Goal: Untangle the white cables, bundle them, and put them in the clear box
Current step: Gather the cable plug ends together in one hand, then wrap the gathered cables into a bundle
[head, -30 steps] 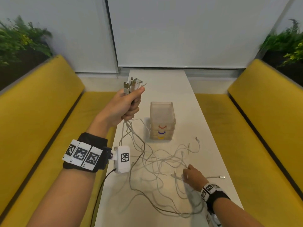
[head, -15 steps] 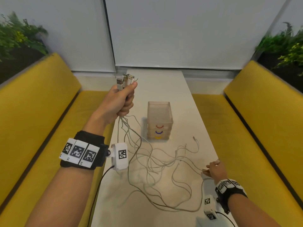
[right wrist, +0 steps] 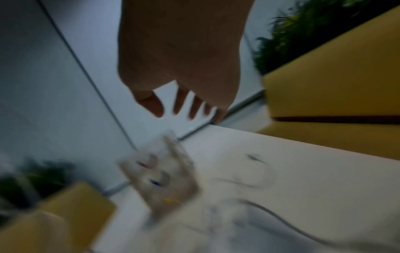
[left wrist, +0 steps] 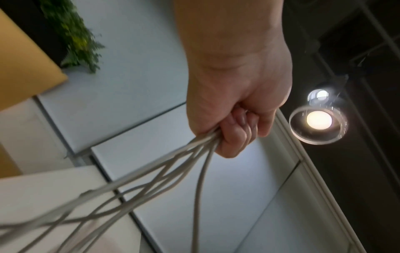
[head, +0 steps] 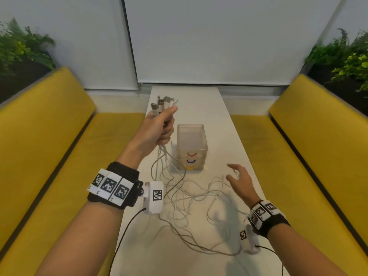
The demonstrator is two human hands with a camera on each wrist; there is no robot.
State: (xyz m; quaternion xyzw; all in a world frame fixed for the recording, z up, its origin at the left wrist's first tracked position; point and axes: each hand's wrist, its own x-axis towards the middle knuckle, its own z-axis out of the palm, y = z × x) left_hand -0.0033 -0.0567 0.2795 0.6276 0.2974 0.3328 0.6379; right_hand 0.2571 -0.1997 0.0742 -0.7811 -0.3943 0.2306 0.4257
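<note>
While my left hand (head: 159,126) grips the white cables (head: 179,194) by their plugs, my right hand (head: 242,181) hovers, fingers (right wrist: 195,107) spread wide, at 4 o'clock from the clear box (head: 191,148).

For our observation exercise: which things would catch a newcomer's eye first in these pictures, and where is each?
First, the raised left hand, its grip bunching the plug ends of the white cables, which trail in a tangle across the white table. Next, the open right hand above loose ends, and the clear box mid-table between yellow benches.
</note>
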